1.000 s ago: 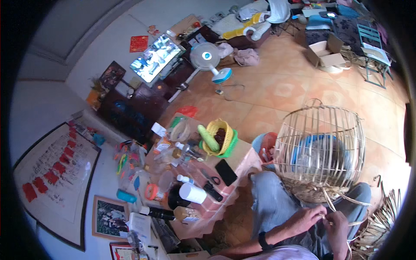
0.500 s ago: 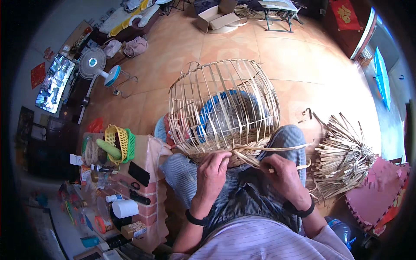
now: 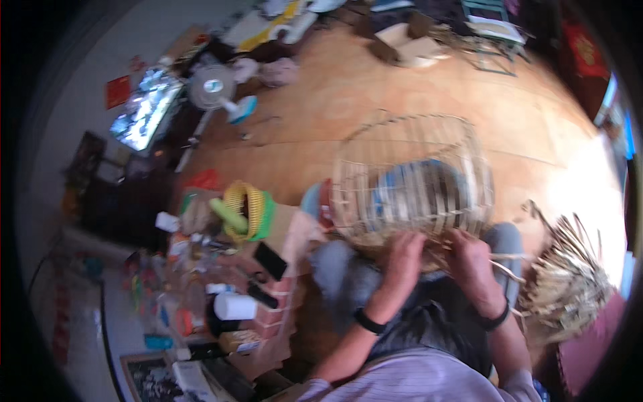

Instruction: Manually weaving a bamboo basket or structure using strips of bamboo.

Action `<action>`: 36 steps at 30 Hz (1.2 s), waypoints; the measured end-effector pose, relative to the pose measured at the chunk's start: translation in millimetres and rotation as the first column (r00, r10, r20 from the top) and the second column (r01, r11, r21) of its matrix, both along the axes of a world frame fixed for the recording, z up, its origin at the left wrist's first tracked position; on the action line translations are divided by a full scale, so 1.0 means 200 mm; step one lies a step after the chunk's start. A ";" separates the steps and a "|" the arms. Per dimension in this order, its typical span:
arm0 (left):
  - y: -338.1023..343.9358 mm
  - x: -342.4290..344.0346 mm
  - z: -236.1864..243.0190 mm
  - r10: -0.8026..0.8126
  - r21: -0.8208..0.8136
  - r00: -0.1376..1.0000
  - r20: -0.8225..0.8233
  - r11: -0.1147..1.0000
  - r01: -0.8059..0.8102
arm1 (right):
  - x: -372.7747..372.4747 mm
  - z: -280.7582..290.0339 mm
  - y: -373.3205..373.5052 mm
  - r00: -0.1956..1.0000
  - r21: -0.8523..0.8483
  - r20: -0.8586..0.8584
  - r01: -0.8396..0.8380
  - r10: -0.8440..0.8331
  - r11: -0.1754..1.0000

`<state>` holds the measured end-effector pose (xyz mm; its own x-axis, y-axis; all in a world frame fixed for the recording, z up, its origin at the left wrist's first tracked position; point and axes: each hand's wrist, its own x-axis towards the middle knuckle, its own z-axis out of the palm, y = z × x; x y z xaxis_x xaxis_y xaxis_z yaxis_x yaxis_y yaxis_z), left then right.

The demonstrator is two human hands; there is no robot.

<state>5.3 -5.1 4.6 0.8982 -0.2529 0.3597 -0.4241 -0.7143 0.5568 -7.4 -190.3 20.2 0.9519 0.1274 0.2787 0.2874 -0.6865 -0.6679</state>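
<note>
A half-woven basket (image 3: 416, 219) lies against my lap and knees, its thin ribs standing up into a cage shape beyond a woven band. My left hand (image 3: 404, 253) is closed at the near edge of the weave, fingers curled over the strips. Beside it, my right hand (image 3: 470, 256) pinches pale flat weaving strips (image 3: 507, 257), whose loose ends stick out to the right. Motion blur smears both sets of fingertips. Through the ribs shows a blue basin (image 3: 418, 175); whether it stands inside or beyond the basket I cannot tell.
On the right floor lies a bundle of dried strips (image 3: 569, 285) beside a dark pink mat (image 3: 593, 345). A cluttered table at left holds a yellow basket (image 3: 242, 208), a phone (image 3: 270, 260) and a white cup (image 3: 235, 307). Farther off stand a fan (image 3: 212, 87) and cardboard box (image 3: 408, 45).
The whole view has swung, so everything sits farther right and is blurred. My right hand has moved in close to my left at the weave, where the two were wider apart.
</note>
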 end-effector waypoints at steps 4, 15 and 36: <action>-0.01 0.00 0.01 0.079 0.006 0.997 -0.012 0.997 -0.079 | 0.03 0.02 0.05 0.998 -0.015 -0.061 -0.019 0.018 1.000; -0.09 0.06 0.02 0.173 0.078 0.980 -0.101 0.983 -0.165 | 0.07 -0.04 0.06 0.993 0.270 -0.066 -0.074 0.095 0.960; 0.00 -0.06 -0.01 0.072 0.068 0.979 0.190 0.994 -0.086 | 0.02 -0.09 0.07 0.999 0.090 0.038 -0.024 0.020 0.996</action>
<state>-6.3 -4.9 2.7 0.8350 -0.2165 0.5058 -0.4560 -0.7868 0.4160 -2.9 -176.7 2.6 0.9378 0.1208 0.3253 0.3277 -0.6172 -0.7153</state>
